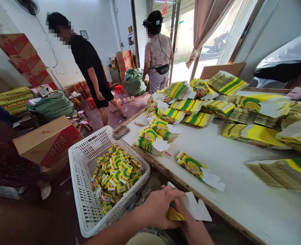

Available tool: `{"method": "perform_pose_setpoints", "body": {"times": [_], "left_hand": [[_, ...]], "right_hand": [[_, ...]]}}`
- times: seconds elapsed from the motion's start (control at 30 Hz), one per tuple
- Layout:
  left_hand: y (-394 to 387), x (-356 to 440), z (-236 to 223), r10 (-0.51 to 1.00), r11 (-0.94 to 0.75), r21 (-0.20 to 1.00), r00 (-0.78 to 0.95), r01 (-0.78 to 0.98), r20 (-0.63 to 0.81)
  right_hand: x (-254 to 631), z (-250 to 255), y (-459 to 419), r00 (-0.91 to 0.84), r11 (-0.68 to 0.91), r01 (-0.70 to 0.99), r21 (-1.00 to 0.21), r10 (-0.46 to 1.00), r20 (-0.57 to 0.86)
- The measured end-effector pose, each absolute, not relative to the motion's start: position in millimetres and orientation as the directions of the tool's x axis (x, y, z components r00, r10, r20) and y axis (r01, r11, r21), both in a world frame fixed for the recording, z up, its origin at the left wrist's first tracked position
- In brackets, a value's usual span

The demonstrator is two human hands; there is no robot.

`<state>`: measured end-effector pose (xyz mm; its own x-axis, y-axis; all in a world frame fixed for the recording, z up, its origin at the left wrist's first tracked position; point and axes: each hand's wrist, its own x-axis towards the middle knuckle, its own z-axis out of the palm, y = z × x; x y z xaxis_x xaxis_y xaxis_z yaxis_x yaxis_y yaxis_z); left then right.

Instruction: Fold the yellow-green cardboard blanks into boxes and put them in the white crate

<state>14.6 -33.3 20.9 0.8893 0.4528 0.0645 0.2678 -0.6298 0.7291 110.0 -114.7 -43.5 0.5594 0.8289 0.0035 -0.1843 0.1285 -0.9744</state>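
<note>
Near the table's front edge, my left hand (160, 206) is wrapped over a small yellow carton (175, 214) with white flaps sticking out. My right hand (193, 227) grips the same carton from the other side, its thumb against it and its other fingers mostly hidden. Beside my left arm stands a white plastic basket (76, 194), holding a heap of small yellow-green boxes (118, 170). A single flattened carton (191, 166) lies on the white table (232, 173) just beyond my hands, and a small stack of cartons (150, 139) sits near the table's edge.
Bundles of flat cartons (191, 105) cover the far side of the table. A red-brown cardboard box (48, 143) stands left of the basket. One person in black (86, 58) and another in a patterned shirt (158, 51) stand beyond. Green sacks (135, 81) rest on the floor.
</note>
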Motion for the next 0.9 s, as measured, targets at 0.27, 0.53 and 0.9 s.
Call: {"method": "perform_pose_setpoints", "body": {"times": [0.27,0.53,0.9], "left_hand": [[-27,17,10,0.517,-0.531,0.732,0.848,0.426,-0.118],[-18,9,9,0.664,-0.572,0.674,0.746,0.468,0.045],[-7,-1,21,0.577,-0.639,0.661,0.814,0.392,0.075]], "right_hand": [[134,-53,-123,0.412,0.174,0.204,-0.963,0.877,0.246],[149,-55,-120,0.358,0.247,0.593,-0.766,0.771,0.526],[180,-32,-124,0.100,0.221,0.534,-0.816,0.942,0.321]]}}
